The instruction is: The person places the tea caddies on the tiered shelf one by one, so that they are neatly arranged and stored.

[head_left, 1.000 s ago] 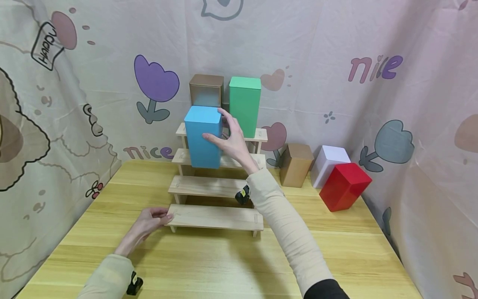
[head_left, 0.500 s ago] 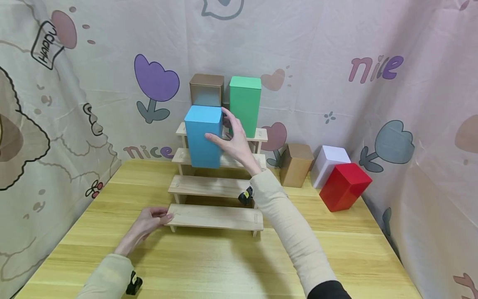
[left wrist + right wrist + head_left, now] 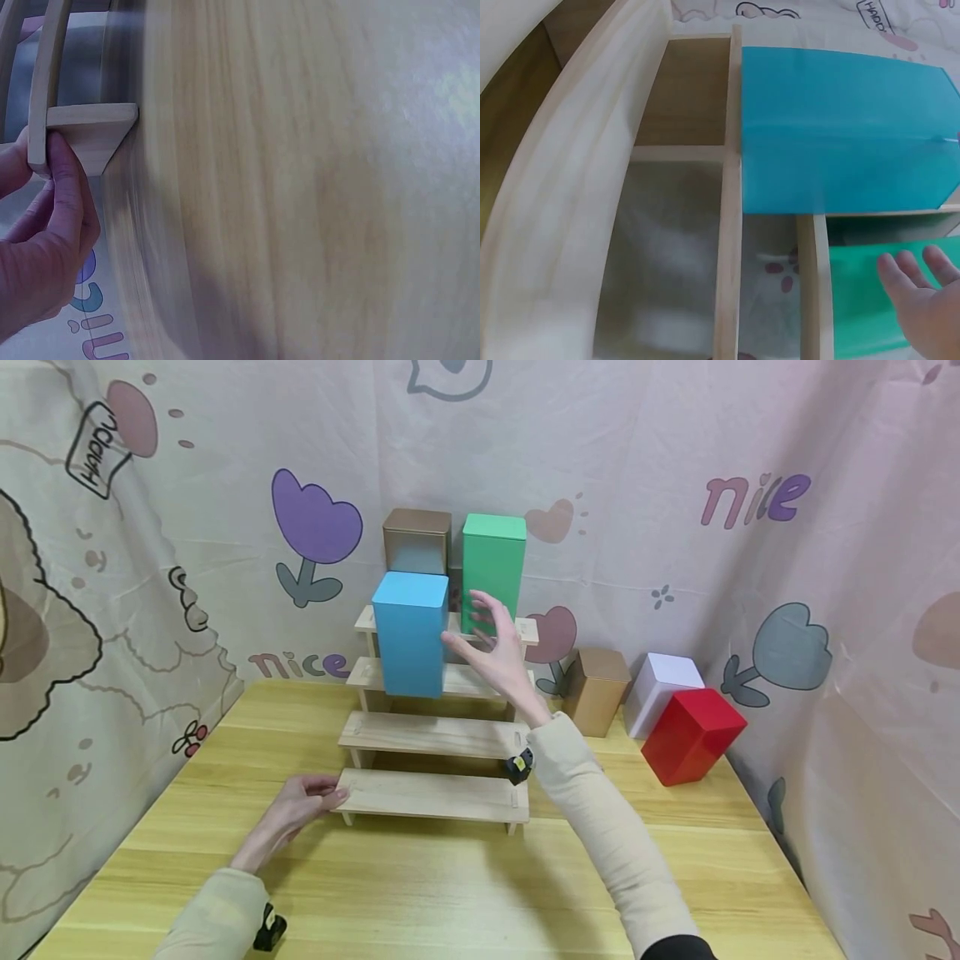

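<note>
Since the earlier frame, the right hand [image 3: 498, 660] has been drawn rightward off the blue rectangular box [image 3: 411, 639], which is left standing upright. Nearest on the bench [image 3: 420, 893], the left end of the lowest tread [image 3: 435, 795] of the four-step wooden stand [image 3: 420, 735] is pinched by the left hand [image 3: 296, 810]; if that grip were jerked, the stand could be shifted and the boxes rocked. The blue box is set at the left of the third tread [image 3: 461, 681] up, seemingly close to the front edge, so it might be tipped forward by a knock. The right hand is spread and nothing is held; whether the blue box is touched by its thumb tip cannot be told. Farther back on the top tread [image 3: 528, 631], the green box [image 3: 493, 560] could be brushed by those fingers; the brown box [image 3: 417, 539] seems better shielded.
</note>
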Tool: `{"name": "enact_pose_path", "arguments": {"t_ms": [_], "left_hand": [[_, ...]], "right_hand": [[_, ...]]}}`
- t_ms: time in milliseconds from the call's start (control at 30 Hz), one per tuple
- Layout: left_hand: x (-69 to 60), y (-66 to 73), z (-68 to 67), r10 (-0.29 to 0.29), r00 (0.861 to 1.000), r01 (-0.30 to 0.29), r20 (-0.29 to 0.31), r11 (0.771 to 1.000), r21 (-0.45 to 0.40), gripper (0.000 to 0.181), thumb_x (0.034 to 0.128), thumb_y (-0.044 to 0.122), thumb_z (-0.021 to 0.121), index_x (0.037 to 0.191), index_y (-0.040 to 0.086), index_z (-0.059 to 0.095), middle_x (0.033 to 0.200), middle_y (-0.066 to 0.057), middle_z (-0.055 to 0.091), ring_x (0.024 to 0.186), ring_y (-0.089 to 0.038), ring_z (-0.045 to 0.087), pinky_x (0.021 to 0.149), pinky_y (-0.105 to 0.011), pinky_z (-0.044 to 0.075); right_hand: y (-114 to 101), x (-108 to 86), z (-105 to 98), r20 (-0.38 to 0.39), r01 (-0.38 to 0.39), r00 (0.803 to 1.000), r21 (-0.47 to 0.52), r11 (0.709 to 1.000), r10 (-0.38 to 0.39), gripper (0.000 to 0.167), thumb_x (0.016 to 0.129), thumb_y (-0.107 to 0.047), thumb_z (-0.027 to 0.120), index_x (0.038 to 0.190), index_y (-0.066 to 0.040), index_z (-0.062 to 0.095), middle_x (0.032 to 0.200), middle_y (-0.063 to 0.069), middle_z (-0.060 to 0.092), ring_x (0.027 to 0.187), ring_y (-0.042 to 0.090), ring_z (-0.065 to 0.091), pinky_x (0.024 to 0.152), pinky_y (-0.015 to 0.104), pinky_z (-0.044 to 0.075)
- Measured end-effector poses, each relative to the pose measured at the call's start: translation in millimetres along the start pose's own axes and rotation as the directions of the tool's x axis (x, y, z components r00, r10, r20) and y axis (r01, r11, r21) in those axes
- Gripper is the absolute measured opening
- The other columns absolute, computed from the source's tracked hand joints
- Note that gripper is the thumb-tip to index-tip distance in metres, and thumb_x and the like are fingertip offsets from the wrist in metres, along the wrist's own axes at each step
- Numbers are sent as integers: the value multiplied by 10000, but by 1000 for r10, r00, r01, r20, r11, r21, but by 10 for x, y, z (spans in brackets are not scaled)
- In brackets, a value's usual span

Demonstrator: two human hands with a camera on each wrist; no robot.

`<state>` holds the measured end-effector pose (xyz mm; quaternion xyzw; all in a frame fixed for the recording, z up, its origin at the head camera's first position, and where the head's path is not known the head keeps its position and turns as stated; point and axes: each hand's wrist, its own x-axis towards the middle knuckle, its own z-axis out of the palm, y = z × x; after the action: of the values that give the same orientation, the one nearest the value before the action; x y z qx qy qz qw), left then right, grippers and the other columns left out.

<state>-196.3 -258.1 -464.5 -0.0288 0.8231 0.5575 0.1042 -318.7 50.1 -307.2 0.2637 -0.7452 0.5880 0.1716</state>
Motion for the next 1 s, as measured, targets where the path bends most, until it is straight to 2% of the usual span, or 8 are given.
{"name": "enact_pose_path", "arguments": {"t_ms": [133, 300, 433, 500, 667, 833, 1000], "left_hand": [[3, -5, -1, 1, 1000, -1, 5, 1000, 6, 544, 985, 107, 628, 1366, -224, 426, 1325, -393, 544, 1038, -208, 664, 871, -310, 607], [7, -17, -5, 12, 1000, -13, 10, 1000, 6, 540, 985, 103, 629, 1360, -229, 428, 1317, -395, 549, 1031, -199, 666, 857, -292, 608], [10, -20, -4, 20, 1000, -20, 9, 1000, -4, 534, 980, 88, 627, 1352, -240, 427, 1303, -402, 553, 1020, -196, 667, 850, -295, 609], [14, -25, -2, 17, 1000, -17, 6, 1000, -7, 534, 980, 86, 626, 1352, -240, 426, 1303, -401, 553, 1015, -187, 665, 842, -283, 607], [20, -29, 2, 6, 1000, -6, 5, 1000, -22, 540, 983, 83, 621, 1361, -243, 413, 1300, -397, 558, 999, -158, 660, 829, -255, 599], [22, -28, -1, -12, 1000, 13, 4, 999, -45, 536, 982, 86, 625, 1359, -236, 422, 1199, -311, 642, 930, -93, 647, 806, -228, 591], [26, -17, 9, -30, 1000, 29, -9, 998, -60, 544, 974, 97, 643, 1352, -234, 436, 1115, -196, 697, 876, -56, 639, 767, -183, 580]], "right_hand": [[5, -87, -105, -47, 53, 998, 32, 998, -52, 688, 882, -115, 774, 1476, -38, 436, 1456, 235, 480, 1316, 417, 504, 1120, 495, 479], [-109, -239, -259, -119, 114, 987, 47, 992, -108, 626, 871, 19, 737, 1414, 108, 439, 1397, 361, 468, 1253, 546, 484, 1069, 609, 476], [-93, -337, -383, -199, 121, 974, 26, 992, -113, 556, 867, 48, 729, 1352, 142, 474, 1303, 349, 514, 1161, 482, 532, 988, 626, 503], [-33, -377, -447, -240, 112, 965, 22, 994, -103, 526, 866, 50, 726, 1328, 140, 492, 1265, 324, 534, 1125, 447, 548, 963, 631, 505], [147, -484, -609, -338, 110, 935, -24, 994, -111, 466, 868, 57, 714, 1284, 153, 525, 1195, 335, 544, 1055, 452, 567, 962, 638, 481], [390, -569, -754, -437, 58, 894, -99, 993, -96, 436, 867, 45, 719, 1259, 143, 558, 1212, 355, 548, 1074, 329, 526, 1004, 625, 437], [773, -625, -908, -496, 23, 862, -169, 985, -105, 445, 866, -20, 753, 1263, 96, 589, 1244, 321, 572, 1151, 410, 509, 1038, 608, 388]]}}
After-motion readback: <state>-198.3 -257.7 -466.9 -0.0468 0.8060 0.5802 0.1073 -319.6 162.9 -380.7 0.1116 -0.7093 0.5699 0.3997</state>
